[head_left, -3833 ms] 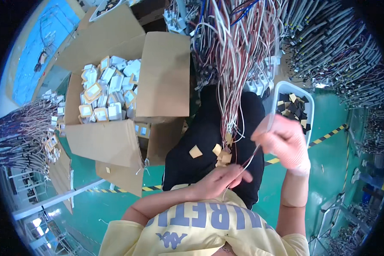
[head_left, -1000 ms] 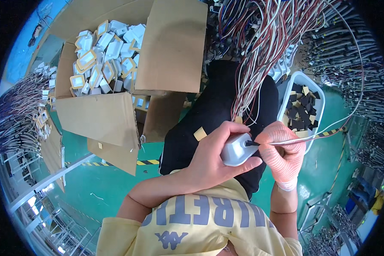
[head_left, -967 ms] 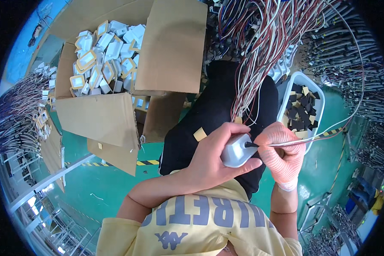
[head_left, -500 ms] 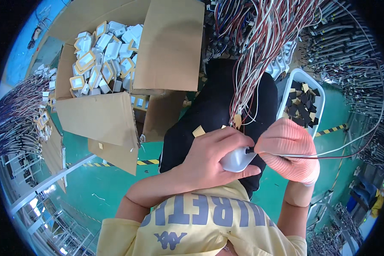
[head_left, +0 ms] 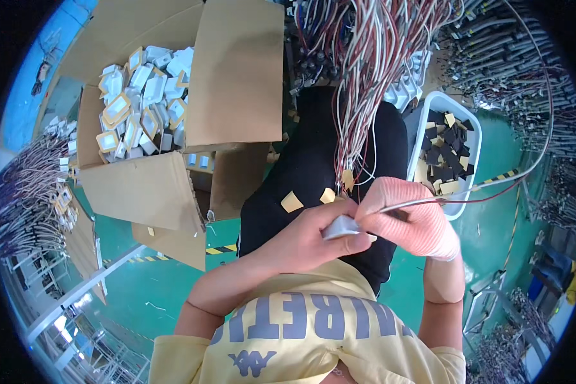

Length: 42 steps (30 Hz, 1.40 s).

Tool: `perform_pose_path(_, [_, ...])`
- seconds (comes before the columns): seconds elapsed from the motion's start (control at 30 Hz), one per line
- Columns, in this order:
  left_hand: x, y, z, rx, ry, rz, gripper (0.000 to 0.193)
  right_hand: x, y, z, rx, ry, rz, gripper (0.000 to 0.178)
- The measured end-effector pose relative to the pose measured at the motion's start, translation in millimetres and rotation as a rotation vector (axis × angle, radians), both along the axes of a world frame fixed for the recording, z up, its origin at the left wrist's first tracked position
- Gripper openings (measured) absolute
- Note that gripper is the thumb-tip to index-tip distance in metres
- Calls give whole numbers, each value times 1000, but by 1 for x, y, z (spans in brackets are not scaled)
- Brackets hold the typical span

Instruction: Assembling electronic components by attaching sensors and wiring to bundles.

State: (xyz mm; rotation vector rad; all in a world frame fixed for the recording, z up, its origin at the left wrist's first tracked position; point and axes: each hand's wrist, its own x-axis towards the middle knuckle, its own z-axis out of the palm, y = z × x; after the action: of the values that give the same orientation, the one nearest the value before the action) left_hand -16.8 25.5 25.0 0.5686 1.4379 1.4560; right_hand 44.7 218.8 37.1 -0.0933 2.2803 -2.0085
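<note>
My bare left hand (head_left: pixel 304 240) grips a small white plastic housing (head_left: pixel 341 228) above my lap, with the thumb along its near side. Against the housing's right end, my right hand (head_left: pixel 413 221), in a pinkish ribbed glove, pinches a white-and-dark-red wire pair (head_left: pixel 472 200). Its fingertips hide the spot where wire and housing meet. The wires run off to the right and loop upward. Small tan pieces (head_left: pixel 292 202) lie on my dark trousers just beyond the left hand.
An open cardboard box (head_left: pixel 235 77) full of white housings with tan rims stands at the left. Red and white wires (head_left: pixel 358 96) hang over my lap. A white bin (head_left: pixel 433 102) of black and tan pads sits at the right; grey cable bundles (head_left: pixel 493 70) hang beyond it.
My right hand has moved left and closed in over the housing's end, covering the dark wire entry. The housing has turned and shows less of its face. The whole view has shifted slightly.
</note>
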Motion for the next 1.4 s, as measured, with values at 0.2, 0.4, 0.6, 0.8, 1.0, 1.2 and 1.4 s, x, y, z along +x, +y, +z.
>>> perform_pose_path(0.2, [4, 3, -29, 230, -344, -163, 59, 0, 15, 7, -211, -382, -188, 13])
perform_pose_path(0.4, [6, 15, -33, 145, -657, -21, 44, 11, 22, 17, -163, -438, -343, 19])
perform_pose_path(0.6, [23, 38, -33, 180, -511, 187, 61, 48, -51, 26, 688, -129, -589, 12])
perform_pose_path(0.8, [39, 43, -36, 191, -11, 219, 62, 40, -57, 0, 632, -149, -669, 9])
perform_pose_path(1.0, [-1, 45, -37, 119, 23, 236, 58, 49, -3, 9, -422, -516, 158, 14])
perform_pose_path(1.2, [-23, 41, -27, 143, 745, 481, 42, 45, -24, -14, -980, -517, -313, 25])
perform_pose_path(1.4, [34, -7, 0, 145, 565, 322, 48, 29, -40, -16, -869, -428, -394, 20])
